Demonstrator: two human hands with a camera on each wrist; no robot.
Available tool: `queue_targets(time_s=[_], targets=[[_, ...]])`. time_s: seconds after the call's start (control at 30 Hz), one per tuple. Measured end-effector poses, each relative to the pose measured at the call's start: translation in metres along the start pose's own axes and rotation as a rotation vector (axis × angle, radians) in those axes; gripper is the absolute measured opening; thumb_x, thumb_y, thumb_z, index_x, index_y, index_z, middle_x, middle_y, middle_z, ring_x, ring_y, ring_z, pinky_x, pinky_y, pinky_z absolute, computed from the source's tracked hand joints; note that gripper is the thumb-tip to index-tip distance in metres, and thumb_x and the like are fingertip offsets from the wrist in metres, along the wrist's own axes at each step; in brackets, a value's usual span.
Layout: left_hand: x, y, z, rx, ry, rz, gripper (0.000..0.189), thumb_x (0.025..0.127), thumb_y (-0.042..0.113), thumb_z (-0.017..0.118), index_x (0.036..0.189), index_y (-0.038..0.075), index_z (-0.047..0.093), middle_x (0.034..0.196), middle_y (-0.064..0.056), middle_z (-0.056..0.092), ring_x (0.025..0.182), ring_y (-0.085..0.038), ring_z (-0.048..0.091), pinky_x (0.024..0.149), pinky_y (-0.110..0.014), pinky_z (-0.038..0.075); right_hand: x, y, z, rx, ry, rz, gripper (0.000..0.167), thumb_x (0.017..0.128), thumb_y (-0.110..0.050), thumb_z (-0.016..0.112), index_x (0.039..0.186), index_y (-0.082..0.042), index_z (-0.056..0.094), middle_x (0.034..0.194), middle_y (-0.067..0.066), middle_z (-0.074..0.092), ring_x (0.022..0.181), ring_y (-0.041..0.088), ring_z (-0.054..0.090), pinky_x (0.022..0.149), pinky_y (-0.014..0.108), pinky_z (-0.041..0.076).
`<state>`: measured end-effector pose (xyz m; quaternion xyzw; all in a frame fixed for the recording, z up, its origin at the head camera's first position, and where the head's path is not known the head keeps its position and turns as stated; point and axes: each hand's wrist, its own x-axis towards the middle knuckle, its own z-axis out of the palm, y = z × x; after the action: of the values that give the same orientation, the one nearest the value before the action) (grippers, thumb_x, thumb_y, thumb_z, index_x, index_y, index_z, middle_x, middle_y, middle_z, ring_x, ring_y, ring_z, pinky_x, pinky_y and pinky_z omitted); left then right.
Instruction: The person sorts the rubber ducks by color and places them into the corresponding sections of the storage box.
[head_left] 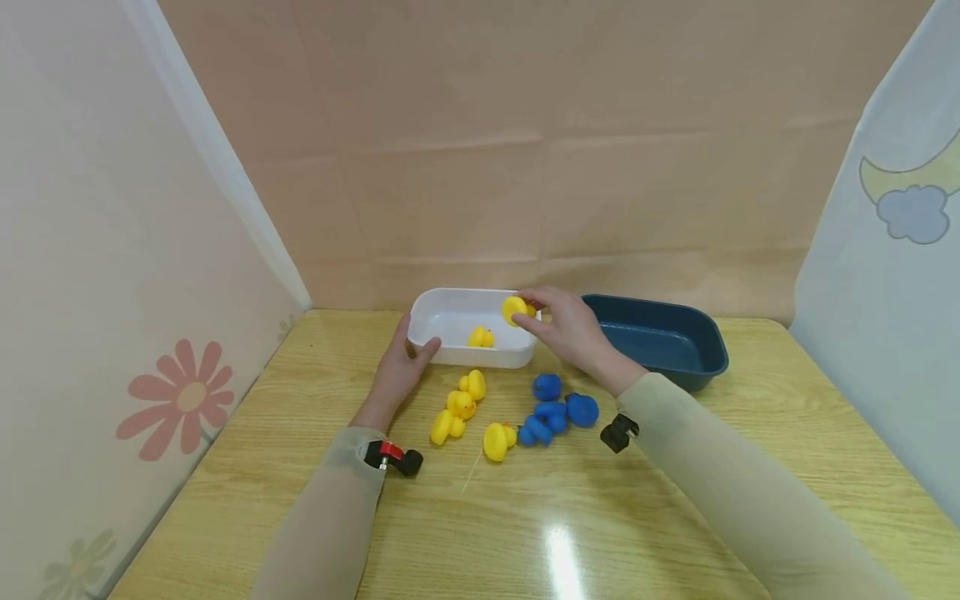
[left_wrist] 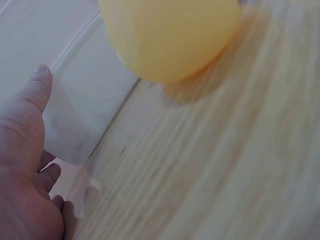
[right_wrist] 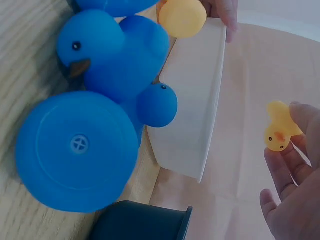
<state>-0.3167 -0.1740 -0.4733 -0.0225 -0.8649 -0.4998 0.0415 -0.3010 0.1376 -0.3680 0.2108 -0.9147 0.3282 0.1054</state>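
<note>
1 duck (head_left: 514, 311) pinched, right hand (head_left: 567, 327) (left hand (head_left: 399, 365) spread against tub (head_left: 480, 358))

No legible lettering
No label, brand, number or sign can be read in any of the views.

— Head view?
— Looking forward and down at the table (head_left: 465, 542), set well back, taking in white tub (head_left: 474, 357) and dark tub (head_left: 648, 343).
— Left wrist?
— Aimed slantwise, very near the white tub.
— Right wrist?
— Tipped sideways, close to blue ducks (right_wrist: 77, 150), sharing the white tub with both others.
</note>
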Motion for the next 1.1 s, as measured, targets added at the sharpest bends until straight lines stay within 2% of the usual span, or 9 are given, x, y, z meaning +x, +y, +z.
queue_targets(time_s=[0.3,0.7,0.87,1.1], targets=[[0.001,-0.001,0.000,0.000,0.009,0.010,0.095,0.109,0.057,0.066,0.179,0.021,0.013,0.180,-0.016,0.029,0.161,-0.043,0.035,0.128,-0.063,0.031,0.009,0.003,0.006,-0.033,0.015,0.044,0.047,0.108,-0.033,0.076,0.148,-0.010,0.069,0.135,0.010,0.072,0.124,0.039,0.066,0.101,0.054,0.055],[0.002,-0.003,0.000,-0.010,0.006,0.006,0.092,0.111,0.051,0.067,0.179,0.021,0.013,0.180,-0.015,0.028,0.161,-0.042,0.034,0.129,-0.062,0.030,0.017,0.012,0.018,-0.029,0.010,0.090,0.048,0.108,-0.033,0.077,0.148,-0.008,0.069,0.136,0.011,0.072,0.124,0.039,0.065,0.099,0.053,0.055],[0.002,-0.003,0.000,-0.004,0.011,0.004,0.092,0.111,0.051,0.066,0.179,0.021,0.013,0.180,-0.015,0.028,0.161,-0.042,0.035,0.128,-0.063,0.031,0.020,0.013,0.019,-0.014,0.004,0.108,0.049,0.108,-0.034,0.076,0.149,-0.008,0.068,0.139,0.013,0.071,0.127,0.039,0.064,0.102,0.054,0.054],[0.002,-0.003,0.001,-0.014,0.006,-0.012,0.091,0.110,0.053,0.066,0.179,0.025,0.014,0.180,-0.013,0.029,0.160,-0.041,0.036,0.128,-0.062,0.032,0.018,0.013,0.018,-0.012,-0.017,0.115,0.057,0.109,-0.039,0.074,0.157,-0.011,0.062,0.151,0.013,0.066,0.132,0.039,0.062,0.109,0.058,0.053]])
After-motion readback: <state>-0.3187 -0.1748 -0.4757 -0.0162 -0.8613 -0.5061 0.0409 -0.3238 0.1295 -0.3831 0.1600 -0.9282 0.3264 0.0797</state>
